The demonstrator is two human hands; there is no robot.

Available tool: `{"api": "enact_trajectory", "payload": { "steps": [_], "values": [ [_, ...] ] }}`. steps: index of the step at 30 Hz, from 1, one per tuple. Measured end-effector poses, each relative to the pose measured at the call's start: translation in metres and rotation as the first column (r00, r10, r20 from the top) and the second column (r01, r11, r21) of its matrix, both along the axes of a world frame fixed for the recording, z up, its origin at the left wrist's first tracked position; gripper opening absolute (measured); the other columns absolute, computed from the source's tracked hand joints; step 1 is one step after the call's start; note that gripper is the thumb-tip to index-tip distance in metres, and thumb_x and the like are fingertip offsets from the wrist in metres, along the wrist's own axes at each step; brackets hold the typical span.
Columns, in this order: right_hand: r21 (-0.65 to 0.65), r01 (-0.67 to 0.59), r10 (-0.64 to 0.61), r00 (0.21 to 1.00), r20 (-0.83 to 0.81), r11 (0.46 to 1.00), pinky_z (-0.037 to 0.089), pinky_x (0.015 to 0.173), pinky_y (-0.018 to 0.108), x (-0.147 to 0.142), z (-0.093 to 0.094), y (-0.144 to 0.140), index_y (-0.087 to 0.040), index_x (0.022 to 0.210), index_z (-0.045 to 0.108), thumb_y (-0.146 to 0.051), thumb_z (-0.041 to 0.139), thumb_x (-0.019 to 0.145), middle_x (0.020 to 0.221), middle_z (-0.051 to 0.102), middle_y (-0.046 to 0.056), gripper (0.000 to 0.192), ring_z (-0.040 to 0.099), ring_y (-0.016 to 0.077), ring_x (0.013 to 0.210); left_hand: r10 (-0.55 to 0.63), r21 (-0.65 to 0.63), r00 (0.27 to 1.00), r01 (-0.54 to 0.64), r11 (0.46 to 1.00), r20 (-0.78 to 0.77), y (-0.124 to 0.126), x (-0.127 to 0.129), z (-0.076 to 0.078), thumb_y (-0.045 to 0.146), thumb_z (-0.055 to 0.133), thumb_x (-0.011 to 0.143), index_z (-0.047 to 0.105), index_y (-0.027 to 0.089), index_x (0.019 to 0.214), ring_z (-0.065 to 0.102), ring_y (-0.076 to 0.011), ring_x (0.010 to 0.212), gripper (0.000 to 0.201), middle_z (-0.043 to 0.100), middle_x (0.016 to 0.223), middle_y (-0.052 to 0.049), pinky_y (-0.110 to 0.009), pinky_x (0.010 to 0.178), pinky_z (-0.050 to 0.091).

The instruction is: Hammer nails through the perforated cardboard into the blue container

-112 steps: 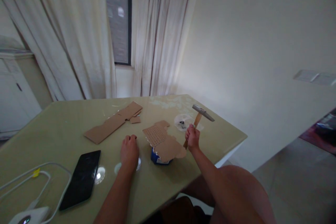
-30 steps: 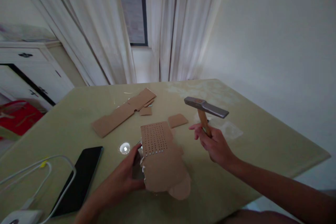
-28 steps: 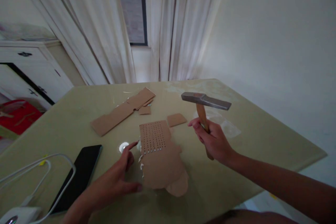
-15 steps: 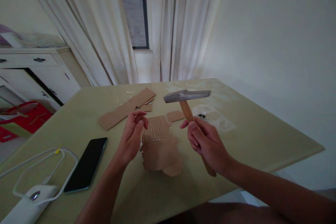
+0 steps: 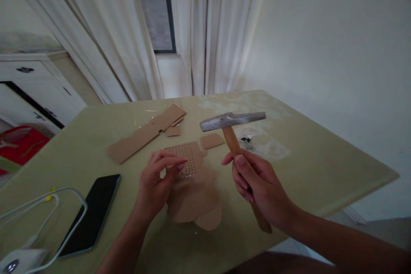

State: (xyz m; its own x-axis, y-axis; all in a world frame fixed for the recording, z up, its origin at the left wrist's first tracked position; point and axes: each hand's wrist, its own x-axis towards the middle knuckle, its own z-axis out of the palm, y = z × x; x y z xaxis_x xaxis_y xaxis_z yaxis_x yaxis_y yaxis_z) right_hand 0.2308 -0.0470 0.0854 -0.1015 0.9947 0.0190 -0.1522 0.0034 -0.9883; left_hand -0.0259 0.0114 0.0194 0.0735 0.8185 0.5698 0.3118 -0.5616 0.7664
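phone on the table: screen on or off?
Off. The phone lies flat on the table, screen up, uniformly black apart from faint reflection.

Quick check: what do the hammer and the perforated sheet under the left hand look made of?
Hammer: dull grey head, likely steel; tan, grain-coloured handle, likely wood, gripped by the right hand. Perforated sheet: matte brown with punched holes, looks like cardboard; left hand fingertips over it.

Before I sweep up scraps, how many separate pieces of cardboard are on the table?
4 visible: the long strip, a small scrap beside it, a small square piece, and the perforated piece by the left hand. Others may be hidden underneath.
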Motion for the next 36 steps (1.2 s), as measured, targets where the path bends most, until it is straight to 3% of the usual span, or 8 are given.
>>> {"api": "enact_trajectory", "payload": {
  "steps": [3, 10, 16, 36],
  "values": [
    [0.022, -0.011, 0.011, 1.000, 0.009, 1.000, 0.023, 0.041, 0.021, 0.0015, -0.0002, -0.0013, -0.020, 0.104, 0.073, -0.064, 0.066, 0.104, 0.059, 0.038, -0.010, 0.045, 0.028, 0.0069, 0.046, 0.013, -0.030, 0.997, -0.016, 0.999, -0.080, -0.0012, 0.0028, 0.0019, 0.031, 0.079, 0.095, 0.085, 0.029, 0.095, 0.072, -0.0206, 0.084, 0.006, 0.081, 0.088, 0.000, -0.034, 0.083, 0.052],
    [0.061, -0.020, 0.018, 0.999, 0.041, 0.998, 0.023, 0.041, 0.021, 0.0017, 0.0004, -0.0018, -0.020, 0.105, 0.073, -0.064, 0.067, 0.103, 0.058, 0.038, -0.010, 0.044, 0.030, 0.0076, 0.046, 0.000, -0.018, 0.987, -0.003, 1.000, -0.162, -0.0042, 0.0056, 0.0050, 0.033, 0.072, 0.100, 0.088, 0.031, 0.102, 0.072, -0.0216, 0.081, 0.016, 0.084, 0.089, -0.002, -0.034, 0.076, 0.050],
    [0.047, -0.036, 0.033, 0.997, 0.068, 0.998, 0.025, 0.041, 0.022, -0.0013, -0.0010, -0.0009, -0.020, 0.102, 0.072, -0.063, 0.066, 0.104, 0.059, 0.041, -0.010, 0.043, 0.032, 0.0077, 0.046, -0.064, -0.004, 0.976, 0.064, 0.998, -0.209, -0.0028, 0.0063, 0.0012, 0.031, 0.066, 0.104, 0.088, 0.032, 0.108, 0.073, -0.0228, 0.085, 0.022, 0.086, 0.092, -0.003, -0.035, 0.079, 0.050],
    [-0.017, -0.074, 0.075, 0.992, 0.097, 0.997, 0.025, 0.040, 0.021, -0.0034, -0.0054, -0.0001, -0.020, 0.104, 0.073, -0.066, 0.066, 0.102, 0.059, 0.040, -0.009, 0.046, 0.032, 0.0080, 0.046, -0.115, -0.023, 0.967, 0.113, 0.993, -0.227, -0.0004, 0.0080, -0.0002, 0.028, 0.064, 0.104, 0.087, 0.032, 0.110, 0.075, -0.0233, 0.088, 0.024, 0.086, 0.096, -0.004, -0.036, 0.082, 0.052]
  ]
}}
